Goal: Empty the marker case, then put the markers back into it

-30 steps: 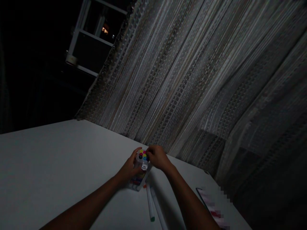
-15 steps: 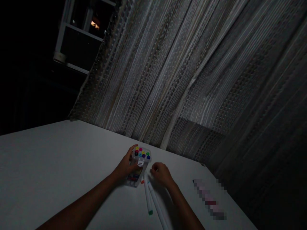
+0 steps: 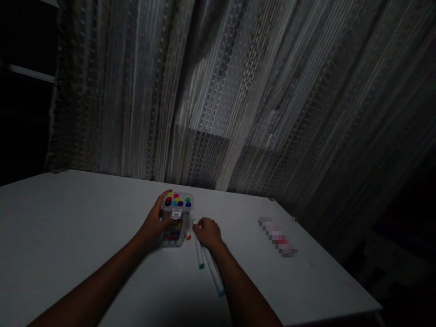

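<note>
My left hand (image 3: 153,225) is wrapped around a clear plastic marker case (image 3: 176,227), its thumb on the front near the white latch. The case stands upright on the table; yellow, pink, red, black, blue, purple and green marker ends show through its top. Just right of it, my right hand (image 3: 208,232) is closed, fingertips at the far end of a white marker (image 3: 198,250) with a green end. Under that hand's side lies a second white marker (image 3: 214,274) with a blue end. Between case and hand there is a small orange piece (image 3: 188,237), partly unclear.
A blurred-out pinkish object (image 3: 277,238) lies on the white table (image 3: 85,236) to the right. Behind the table's far edge hangs a striped, woven curtain (image 3: 211,91). The room is dim, and the table's right edge slants toward me.
The view has swung right and levelled. My right hand has come to the green-ended marker's far end, fingers closed there. My left hand still holds the case.
</note>
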Demonstrator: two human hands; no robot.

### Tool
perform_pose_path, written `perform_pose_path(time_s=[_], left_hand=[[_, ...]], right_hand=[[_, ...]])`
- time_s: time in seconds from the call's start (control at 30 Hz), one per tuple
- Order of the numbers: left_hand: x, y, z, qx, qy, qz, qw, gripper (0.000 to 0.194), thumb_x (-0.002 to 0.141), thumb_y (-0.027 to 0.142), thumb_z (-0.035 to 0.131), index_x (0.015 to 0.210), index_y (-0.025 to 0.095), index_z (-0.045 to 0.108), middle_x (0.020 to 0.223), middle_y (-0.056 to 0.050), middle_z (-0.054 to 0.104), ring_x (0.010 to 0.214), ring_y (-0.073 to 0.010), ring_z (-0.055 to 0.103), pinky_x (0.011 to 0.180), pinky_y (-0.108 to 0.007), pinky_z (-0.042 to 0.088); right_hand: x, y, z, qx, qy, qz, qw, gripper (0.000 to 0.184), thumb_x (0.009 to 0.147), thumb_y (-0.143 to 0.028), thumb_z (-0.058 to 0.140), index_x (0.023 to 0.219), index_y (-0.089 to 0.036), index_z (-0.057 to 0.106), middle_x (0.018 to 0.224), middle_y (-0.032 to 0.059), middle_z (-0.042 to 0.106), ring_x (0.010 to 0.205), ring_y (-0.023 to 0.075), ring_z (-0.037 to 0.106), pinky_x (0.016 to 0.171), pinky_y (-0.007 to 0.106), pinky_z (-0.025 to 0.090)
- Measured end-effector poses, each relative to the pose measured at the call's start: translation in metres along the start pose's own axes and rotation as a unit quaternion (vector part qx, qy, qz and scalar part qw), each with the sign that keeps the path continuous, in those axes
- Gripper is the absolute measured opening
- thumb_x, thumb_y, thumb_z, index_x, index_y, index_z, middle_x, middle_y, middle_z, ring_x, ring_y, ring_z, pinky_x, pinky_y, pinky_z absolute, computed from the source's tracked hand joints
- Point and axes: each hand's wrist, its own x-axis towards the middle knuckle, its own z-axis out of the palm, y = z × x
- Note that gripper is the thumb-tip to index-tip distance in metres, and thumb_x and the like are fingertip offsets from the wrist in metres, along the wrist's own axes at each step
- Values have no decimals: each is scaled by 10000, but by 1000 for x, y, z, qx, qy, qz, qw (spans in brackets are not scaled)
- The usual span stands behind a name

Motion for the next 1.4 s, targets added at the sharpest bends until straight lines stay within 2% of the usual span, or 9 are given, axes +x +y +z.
perform_pose_path(time_s=[0.13, 0.27, 0.47, 0.7, 0.83, 1.03, 1.23, 1.4], left_hand=[[2, -5, -3, 18, -5, 0, 1000, 881, 562, 408, 757, 1296, 243, 300, 1190, -101, 525, 1021, -249, 568, 794, -285, 520], [4, -6, -4, 26, 3, 15, 1000, 922, 526, 461, 753, 1293, 206, 308, 1212, -119, 501, 1055, -264, 549, 822, -294, 517], [1, 0, 0, 29, 7, 0, 1000, 910, 534, 403, 749, 1299, 203, 301, 1188, -109, 515, 1019, -239, 568, 779, -253, 521], [0, 2, 2, 21, 21, -16, 999, 925, 510, 407, 759, 1293, 202, 312, 1194, -118, 514, 1053, -267, 548, 806, -301, 523], [3, -3, -1, 24, 18, -2, 1000, 910, 496, 384, 775, 1274, 219, 334, 1197, -110, 517, 1056, -268, 548, 832, -316, 517], [3, -1, 0, 23, 20, -8, 999, 927, 491, 401, 778, 1273, 199, 324, 1178, -118, 525, 1012, -254, 568, 780, -297, 529], [4, -4, -1, 14, 8, 19, 1000, 856, 522, 376, 774, 1247, 216, 348, 1180, -93, 528, 1045, -230, 554, 843, -265, 501], [4, -6, -2, 1, 2, 13, 1000, 834, 545, 373, 770, 1250, 236, 346, 1167, -83, 542, 1028, -229, 566, 847, -285, 501]], right_hand=[[1, 6, -2, 3, -13, 2, 1000, 324, 803, -404, 460, 927, -178, 656, 963, 93, 670, 906, 197, 602, 731, 271, 404], [2, 11, -6, -7, -23, -3, 1000, 285, 783, -339, 471, 920, -183, 667, 967, 100, 673, 908, 206, 609, 732, 279, 416], [-1, 10, -12, -27, -53, -9, 998, 265, 757, -292, 483, 909, -188, 674, 959, 104, 676, 904, 219, 618, 725, 283, 429], [-2, 11, -12, -28, -61, -21, 998, 289, 746, -309, 497, 953, -191, 661, 987, 101, 669, 926, 218, 612, 739, 286, 431], [-2, 12, -13, -24, -69, -16, 997, 296, 740, -308, 509, 972, -194, 653, 1005, 99, 664, 938, 215, 606, 752, 286, 427], [-3, 12, -19, -9, -88, -11, 996, 338, 712, -342, 544, 1004, -201, 639, 992, 78, 663, 945, 210, 595, 771, 283, 414], [-5, 13, -24, -15, -120, -35, 992, 429, 684, -355, 573, 1079, -189, 604, 1046, 85, 639, 955, 215, 579, 765, 284, 408], [-5, 14, -21, -23, -109, -46, 993, 383, 723, -315, 541, 1077, -182, 600, 1026, 88, 639, 932, 205, 580, 748, 277, 401]])
